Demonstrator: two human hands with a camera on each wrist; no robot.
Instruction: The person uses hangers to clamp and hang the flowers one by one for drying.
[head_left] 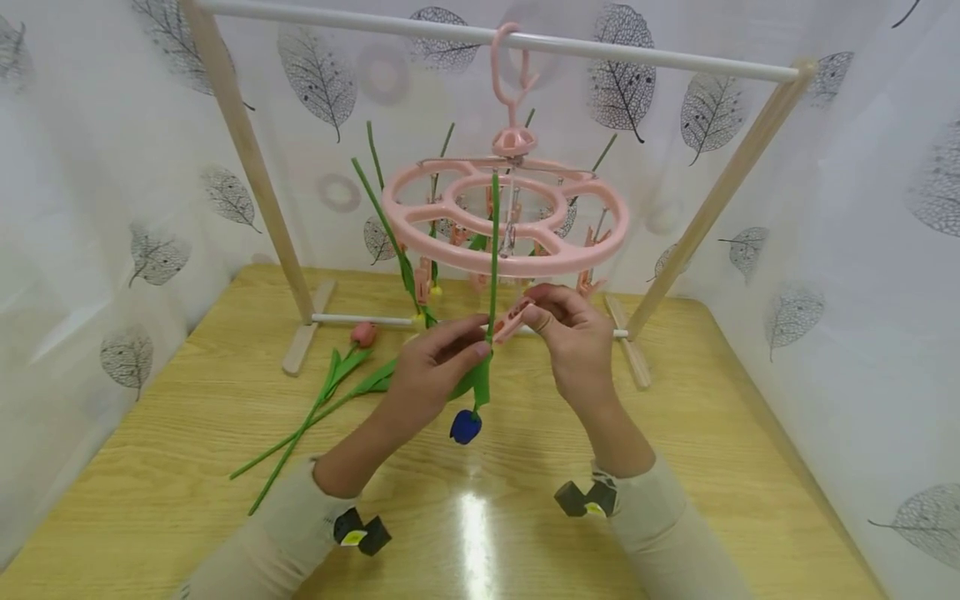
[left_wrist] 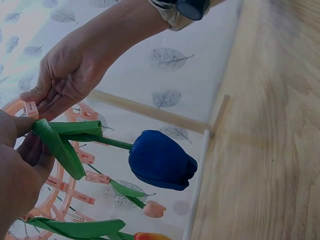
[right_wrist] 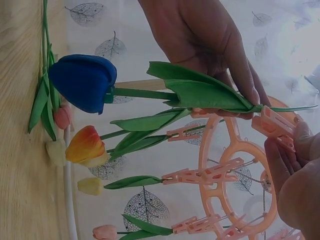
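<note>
In the head view a blue artificial tulip point(head_left: 466, 427) points bloom down, its green stem upright in front of the pink round clip hanger point(head_left: 427, 242). My left hand point(head_left: 427, 367) pinches that stem near its leaves. Opposite it, my right hand point(head_left: 581, 346) grips a pink clothespin point(head_left: 512, 322) of the hanger between thumb and fingers. The right wrist view puts the clothespin's tip point(right_wrist: 261, 123) right at the stem, just above the leaves. Other tulips hang head down from the hanger's clips, among them an orange one point(right_wrist: 86, 145) and a yellow one point(right_wrist: 90, 186).
The hanger hooks over a white rod point(head_left: 360, 22) on a wooden-legged rack point(head_left: 247, 150). Left on the wooden table point(head_left: 540, 533), a pink tulip point(head_left: 364, 334) lies crossed with another stem. A leaf-print curtain point(head_left: 847, 208) surrounds the table. One hanger clip point(head_left: 588, 283) hangs at the right.
</note>
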